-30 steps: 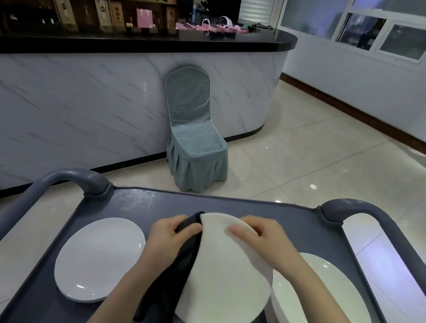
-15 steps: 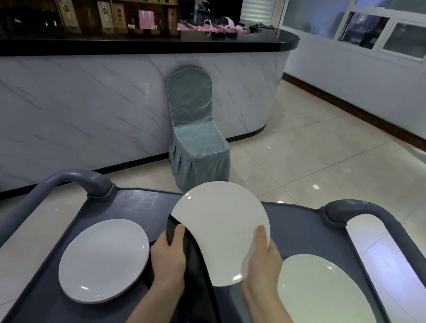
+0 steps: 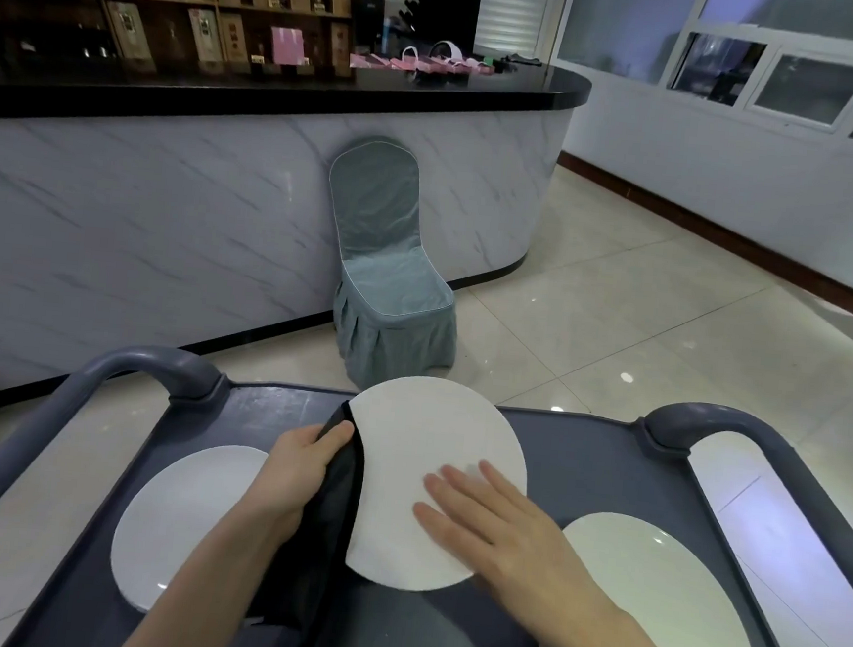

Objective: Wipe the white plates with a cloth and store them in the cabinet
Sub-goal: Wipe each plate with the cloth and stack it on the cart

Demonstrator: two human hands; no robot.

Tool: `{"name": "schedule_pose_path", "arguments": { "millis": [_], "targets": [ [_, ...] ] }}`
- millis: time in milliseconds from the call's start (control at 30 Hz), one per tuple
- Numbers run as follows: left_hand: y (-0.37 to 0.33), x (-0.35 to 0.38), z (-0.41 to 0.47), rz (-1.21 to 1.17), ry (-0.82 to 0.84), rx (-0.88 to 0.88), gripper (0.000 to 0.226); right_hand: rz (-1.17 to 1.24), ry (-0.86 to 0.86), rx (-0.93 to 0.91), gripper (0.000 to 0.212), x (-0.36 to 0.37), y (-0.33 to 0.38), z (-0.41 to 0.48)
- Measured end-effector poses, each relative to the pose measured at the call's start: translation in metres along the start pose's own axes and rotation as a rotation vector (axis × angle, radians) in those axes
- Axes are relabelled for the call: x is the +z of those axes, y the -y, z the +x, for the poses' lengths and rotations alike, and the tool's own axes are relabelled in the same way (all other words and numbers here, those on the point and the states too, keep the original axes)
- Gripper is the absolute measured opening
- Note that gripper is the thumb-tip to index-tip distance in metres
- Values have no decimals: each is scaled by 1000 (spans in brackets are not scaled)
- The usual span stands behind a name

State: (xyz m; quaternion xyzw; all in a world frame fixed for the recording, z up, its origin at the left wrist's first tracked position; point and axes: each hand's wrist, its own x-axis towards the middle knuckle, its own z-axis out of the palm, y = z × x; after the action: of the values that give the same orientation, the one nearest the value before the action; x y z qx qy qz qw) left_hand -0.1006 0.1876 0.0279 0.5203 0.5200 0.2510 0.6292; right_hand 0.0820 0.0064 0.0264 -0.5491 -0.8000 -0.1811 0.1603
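Note:
A white plate is held tilted above the middle of the grey cart tray. My left hand grips its left edge through a dark cloth that hangs down toward me. My right hand lies flat on the plate's face with the fingers straight. Another white plate lies flat on the tray at the left. At the right sits a stack of white plates, partly hidden by my right forearm.
The cart has raised grey handles at the left and right. Beyond it stands a chair in a grey-blue cover against a marble-fronted bar counter. Tiled floor opens to the right.
My right hand has left the plate's right rim and now lies flat on its face. The plate has come down a little toward me. My left hand has kept its hold on the cloth and edge.

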Motion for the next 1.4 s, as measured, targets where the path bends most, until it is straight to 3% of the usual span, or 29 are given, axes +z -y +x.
{"name": "schedule_pose_path", "arguments": {
  "millis": [100, 233, 400, 467, 533, 700, 800, 967, 1167, 1300, 1400],
  "targets": [
    [-9, 0, -3, -98, 9, -84, 25, 1, -33, 8, 46, -2, 4, 5],
    [-15, 3, -12, -370, 12, -158, 26, 231, -15, 249, 36, -12, 15, 13],
    [-13, 42, -29, -377, 71, -82, 47, 873, -55, 688, 29, -15, 34, 32],
    [-11, 63, -39, -138, 46, 198, 44, 992, -163, 814, 18, -17, 41, 42],
    [-3, 77, -45, -4, 7, 520, 48, 1078, -284, 989, 36, -16, 42, 50],
    [24, 96, -60, 487, 100, 868, 57, 1289, -495, 1345, 42, -19, 27, 70],
    [25, 96, -54, 529, 153, 878, 55, 1298, -514, 1377, 42, -21, 29, 73],
    [8, 83, -34, 214, 134, 571, 41, 1126, -430, 1382, 58, -21, 48, 65],
    [31, 96, -60, 577, 153, 934, 57, 1216, -529, 1404, 47, -21, 27, 74],
    [9, 93, -51, 528, 181, 892, 51, 1251, -503, 1358, 38, -19, 32, 72],
    [-4, 82, -31, 374, 195, 747, 45, 1202, -448, 1390, 50, -18, 42, 67]
  ]
}}
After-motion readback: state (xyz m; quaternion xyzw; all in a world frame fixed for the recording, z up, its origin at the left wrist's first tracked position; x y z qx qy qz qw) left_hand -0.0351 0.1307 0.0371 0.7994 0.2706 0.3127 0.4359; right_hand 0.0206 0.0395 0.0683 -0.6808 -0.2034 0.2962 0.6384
